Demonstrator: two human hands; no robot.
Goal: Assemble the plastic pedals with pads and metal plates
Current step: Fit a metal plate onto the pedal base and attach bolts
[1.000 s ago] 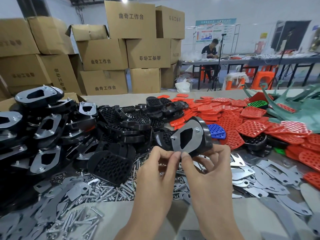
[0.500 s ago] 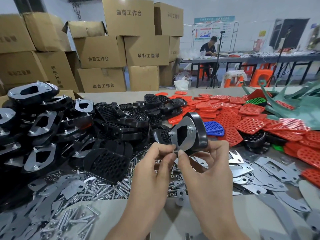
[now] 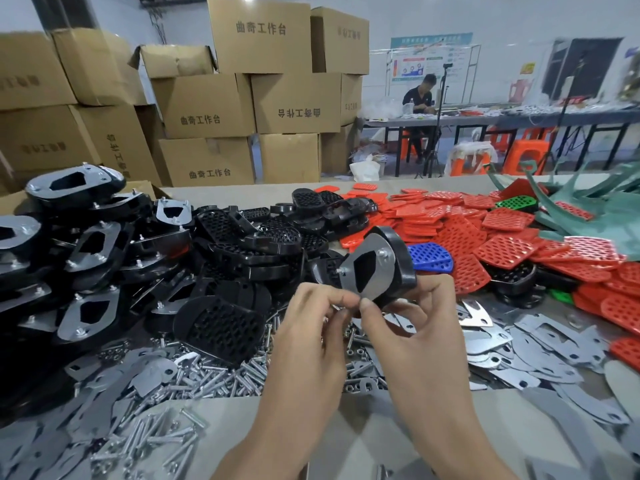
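I count one black pedal [image 3: 403, 261] off the table, with one metal plate [image 3: 385, 271] seated on its upturned face and two bolt ends standing out of that plate. The pedal sits at 12 o'clock of both hands, tilted, its plate facing me.

My left hand [image 3: 311, 327] pinches thumb against forefinger at the plate's lower tip; whether a small part lies in that pinch I cannot tell. My right hand [image 3: 412, 327] grips the pedal, with the thumb on the plate's lower edge and the fingers curled round the back.

On the table:
- **9 o'clock:** a heap of plated pedals [image 3: 86, 244] — too many to count.
- **11 o'clock:** bare black pedals [image 3: 263, 237], also uncounted.
- **2 o'clock:** a spread of red pads [image 3: 505, 251], with one blue pad [image 3: 431, 258] just beside the held pedal and two green pads [image 3: 516, 202] that I can make out.
- **4 o'clock:** loose plates [image 3: 540, 344].
- **7 o'clock:** loose bolts [image 3: 207, 375].

Behind the table stands a wall of cartons [image 3: 207, 105]. I read 曲奇工作台 on four faces, one of them upside down; the other prints are blurred. At 1 o'clock one person [image 3: 420, 98] sits at a far table, and the poster behind is too small to read.
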